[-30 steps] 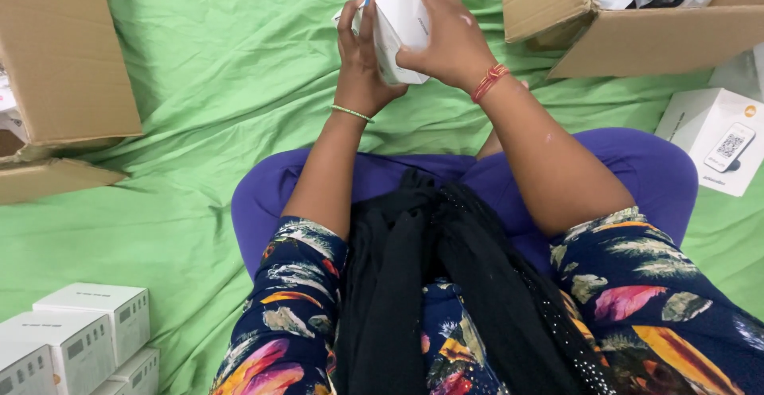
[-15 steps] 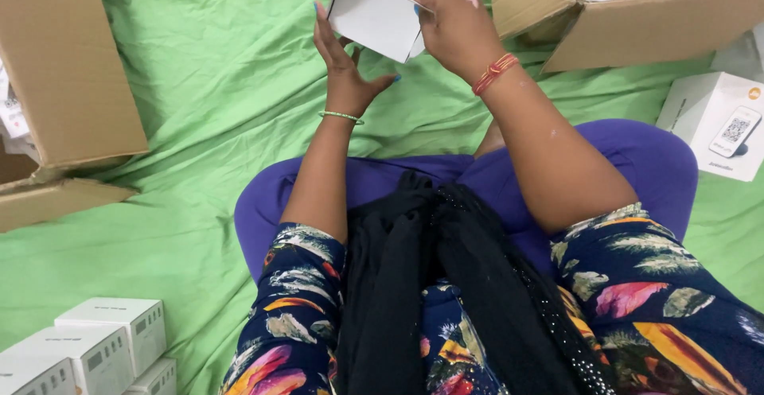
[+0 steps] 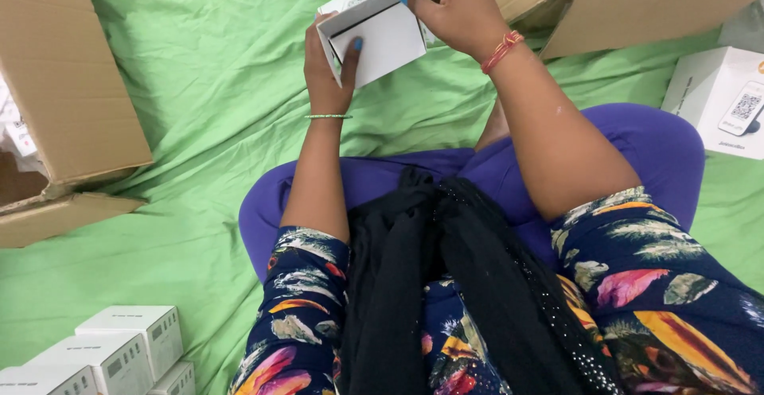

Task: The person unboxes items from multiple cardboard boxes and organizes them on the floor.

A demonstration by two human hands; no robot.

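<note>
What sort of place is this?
Probably an informal packing spot on a floor: a green sheet spread out, open cardboard cartons, stacked small white boxes, one white box in both hands.

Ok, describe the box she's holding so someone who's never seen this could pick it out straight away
On the green sheet, look up between the two brown cardboard cartons. There both hands, left hand and right hand, hold a small white box in the air. Unlike the other white boxes, which lie on the sheet, its end flap is open.

Wrinkled green sheet (image 3: 191, 61) covers the floor; evenly lit; no furniture visible.
</note>
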